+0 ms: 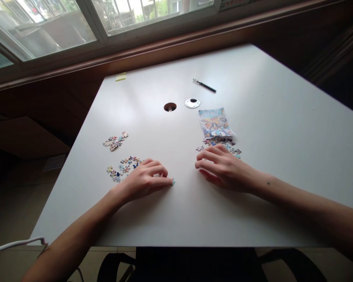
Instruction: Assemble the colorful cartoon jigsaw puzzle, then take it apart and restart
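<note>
My left hand is closed, with a small light-blue puzzle piece at its fingertips, just above or on the table. Beside and partly behind that hand lies a loose pile of puzzle pieces. My right hand is curled, thumb and fingertips close together; whatever they may hold is hidden. Just beyond its knuckles another pile of puzzle pieces spreads out, partly covered by the hand. A printed picture sheet with colourful cartoon figures touches the far side of that pile.
A third cluster of puzzle pieces lies at the left of the white table. Farther back are a black pen, a round silver cover, an open cable hole and a yellow sticky note. A chair stands at the near edge.
</note>
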`<state>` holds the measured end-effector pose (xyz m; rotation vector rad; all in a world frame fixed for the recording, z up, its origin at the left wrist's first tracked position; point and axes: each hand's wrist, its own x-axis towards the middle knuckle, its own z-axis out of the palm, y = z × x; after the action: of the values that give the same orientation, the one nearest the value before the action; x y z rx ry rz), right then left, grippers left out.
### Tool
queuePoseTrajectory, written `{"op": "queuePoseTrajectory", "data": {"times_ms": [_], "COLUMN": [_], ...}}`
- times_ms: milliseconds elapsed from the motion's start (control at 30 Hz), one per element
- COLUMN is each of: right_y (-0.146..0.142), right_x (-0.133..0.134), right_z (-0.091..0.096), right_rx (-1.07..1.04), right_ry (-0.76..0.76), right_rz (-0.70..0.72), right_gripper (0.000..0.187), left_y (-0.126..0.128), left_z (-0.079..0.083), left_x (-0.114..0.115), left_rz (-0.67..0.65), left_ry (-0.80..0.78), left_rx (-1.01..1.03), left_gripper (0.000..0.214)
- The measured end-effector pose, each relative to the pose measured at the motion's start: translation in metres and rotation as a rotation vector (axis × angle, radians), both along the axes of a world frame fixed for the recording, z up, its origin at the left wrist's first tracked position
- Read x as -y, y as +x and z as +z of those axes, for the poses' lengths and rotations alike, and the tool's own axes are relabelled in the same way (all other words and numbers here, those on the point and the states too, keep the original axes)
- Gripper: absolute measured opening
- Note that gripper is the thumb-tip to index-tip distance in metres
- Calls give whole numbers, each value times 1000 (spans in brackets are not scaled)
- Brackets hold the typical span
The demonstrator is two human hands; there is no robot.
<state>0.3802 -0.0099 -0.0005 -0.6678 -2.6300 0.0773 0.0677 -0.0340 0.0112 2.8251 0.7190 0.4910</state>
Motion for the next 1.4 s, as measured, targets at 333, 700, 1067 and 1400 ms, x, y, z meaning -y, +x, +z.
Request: {"op": "queuePoseTrajectory", "data": {"times_ms": [333,700,1067,1400], "right_y": [-15,11,24,23], "right_x": [17,-10,-23,-21], "right_z": [-2,-3,-7,-7], "right_rx": [93,18,11,19], "right_ry": [-100,51,176,142], "right_rz": [179,-34,-190,-175], "right_gripper": [30,13,6,1], "left_y": [5,-84,-163,-161], "left_z": [-4,6,-5,-4], "left_x": [3,-38,-56,-56], "left_rz": [2,517,1025,1229], "left_ry": [-28,161,-29,-44], "left_rx": [-61,140,18,258], "left_gripper": [35,5,37,26]}}
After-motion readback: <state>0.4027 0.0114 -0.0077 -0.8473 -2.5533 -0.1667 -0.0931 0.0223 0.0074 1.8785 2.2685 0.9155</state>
